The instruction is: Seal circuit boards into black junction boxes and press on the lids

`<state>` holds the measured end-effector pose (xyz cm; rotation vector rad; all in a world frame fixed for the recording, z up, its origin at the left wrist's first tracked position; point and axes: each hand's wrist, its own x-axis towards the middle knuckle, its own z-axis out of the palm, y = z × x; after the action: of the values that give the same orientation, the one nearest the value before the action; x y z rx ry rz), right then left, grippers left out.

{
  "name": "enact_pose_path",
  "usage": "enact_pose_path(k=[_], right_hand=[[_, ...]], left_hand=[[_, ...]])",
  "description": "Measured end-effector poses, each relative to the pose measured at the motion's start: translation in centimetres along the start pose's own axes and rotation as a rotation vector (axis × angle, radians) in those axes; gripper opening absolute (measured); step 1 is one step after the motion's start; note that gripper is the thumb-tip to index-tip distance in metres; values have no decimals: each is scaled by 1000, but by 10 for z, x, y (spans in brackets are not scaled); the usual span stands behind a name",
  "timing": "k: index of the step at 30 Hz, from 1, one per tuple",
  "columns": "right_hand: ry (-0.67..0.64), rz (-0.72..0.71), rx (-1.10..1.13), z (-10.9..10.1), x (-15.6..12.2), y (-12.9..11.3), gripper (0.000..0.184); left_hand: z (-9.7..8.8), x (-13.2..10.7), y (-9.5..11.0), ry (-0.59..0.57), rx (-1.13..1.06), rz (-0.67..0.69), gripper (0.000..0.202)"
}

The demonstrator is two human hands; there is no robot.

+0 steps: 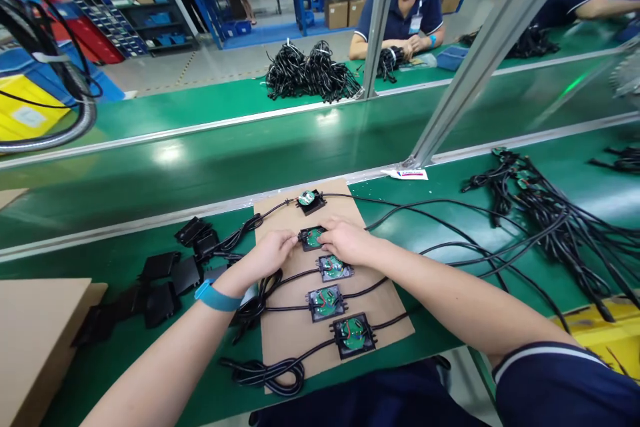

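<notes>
On a cardboard sheet (295, 350), several small black plastic cases with green circuit boards lie in a column, black cables leaving both sides. My left hand (273, 252), a teal band on its wrist, pinches the left edge of the second case from the top (311, 238), where its cable enters. The fingers of my right hand (347, 240) close on the right side of that same case and partly cover its board. Above it, a round board (307, 198) sits tilted on an open case. Just below my right hand is another filled case (335, 268), with the nearest one (354, 335) lowest.
Loose black covers (163, 303) lie left of the sheet, near coiled cables (280, 373). A cardboard box (40, 340) stands at left. Cable bundles (545, 213) spread at right above a yellow bin (600, 333). A metal post (450, 100) rises ahead; a co-worker (400, 20) sits across the line.
</notes>
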<state>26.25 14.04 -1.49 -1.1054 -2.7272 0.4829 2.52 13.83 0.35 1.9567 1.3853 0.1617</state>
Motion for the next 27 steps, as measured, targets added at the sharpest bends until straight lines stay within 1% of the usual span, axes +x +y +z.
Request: enact_pose_path(k=[2,4,6,8,11,13,16,18,20,24,27], right_hand=[[-7,2,-13,0,0,-1,20],[-8,1,-21,1,0,-1,19],[-4,0,-31,3,0,-1,18],[-4,1,-42,6,0,-1,17],[-6,0,-53,7,0,0,17],[-7,1,-55,7,0,-1,17],[-16,6,-56,6,1,-2,17],[-25,7,-57,4,1,-2,16],[-34,6,-57,3,2,-3,16],[-32,11,-41,5,3,-2,19],[-3,3,-39,8,2,-3,37]], left_hand=[[-2,1,0,18,18,13,26],[-2,1,0,100,82,63,16],[2,1,-2,190,153,128,12],[7,0,-6,224,195,188,12],[14,-3,-11,216,257,264,13],[18,-5,-14,245,369,309,15],[22,-7,-14,329,589,366,22],[24,-7,-13,356,674,393,25],[26,-7,-13,355,702,390,25],[33,-6,-13,342,740,293,24],[37,-7,-11,329,766,259,23]])
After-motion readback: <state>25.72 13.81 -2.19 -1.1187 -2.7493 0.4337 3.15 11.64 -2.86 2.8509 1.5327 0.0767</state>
